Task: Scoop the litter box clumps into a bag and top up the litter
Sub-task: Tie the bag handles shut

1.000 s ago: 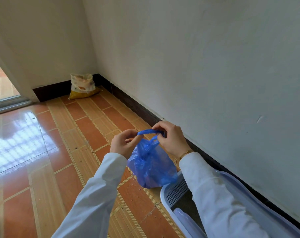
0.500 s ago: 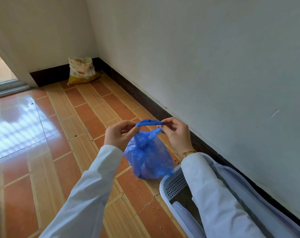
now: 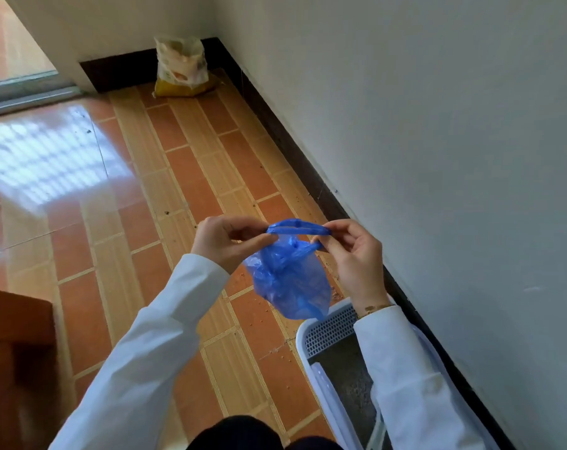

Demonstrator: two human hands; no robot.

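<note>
A small blue plastic bag (image 3: 288, 280) hangs in the air above the floor, its handles stretched flat between my hands. My left hand (image 3: 225, 240) pinches the left end of the handles. My right hand (image 3: 353, 254) pinches the right end, fingers curled. Below my right sleeve lies the white litter box (image 3: 327, 329) against the wall, with a perforated end panel and grey litter (image 3: 350, 375) inside. A white and yellow litter sack (image 3: 183, 66) stands in the far corner.
A white wall with a dark skirting board (image 3: 295, 147) runs along the right. The floor is orange tile (image 3: 184, 164) with scattered litter grains near the box. A brown wooden piece of furniture (image 3: 15, 336) sits at the left edge. A sliding door track (image 3: 22, 99) lies far left.
The view has tilted downward, so the corner sack sits higher in the frame. My hands keep the bag's handles stretched between them, a little further apart than before.
</note>
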